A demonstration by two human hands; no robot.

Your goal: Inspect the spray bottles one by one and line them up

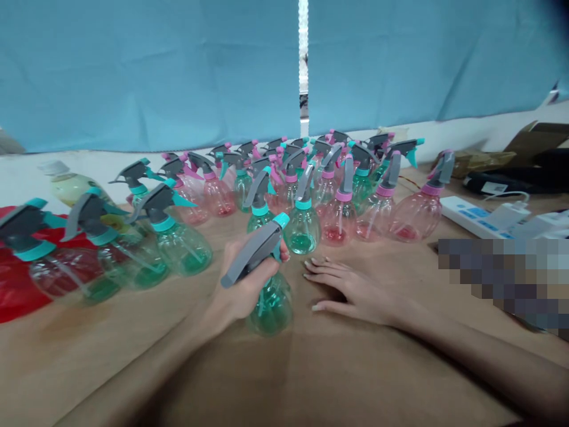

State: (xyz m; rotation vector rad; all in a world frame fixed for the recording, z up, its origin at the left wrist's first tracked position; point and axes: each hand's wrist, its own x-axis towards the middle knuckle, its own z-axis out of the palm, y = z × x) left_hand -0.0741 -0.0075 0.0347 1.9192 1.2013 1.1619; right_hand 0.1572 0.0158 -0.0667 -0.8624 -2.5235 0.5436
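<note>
My left hand (242, 284) is closed round the neck of a green spray bottle (269, 305) with a grey trigger head and a teal nozzle; the bottle stands on the brown table (311, 367) in front of me. My right hand (344, 284) lies flat on the table just right of that bottle, fingers stretched out, holding nothing. Right behind both hands stand two more green spray bottles (303, 228), apart from my fingers.
Several green and pink spray bottles (342, 207) crowd the back of the table, and more green ones (178, 237) stand at the left over a red sheet (18, 284). A white power strip (475, 216) and cardboard lie at the right. Blue cloth hangs behind.
</note>
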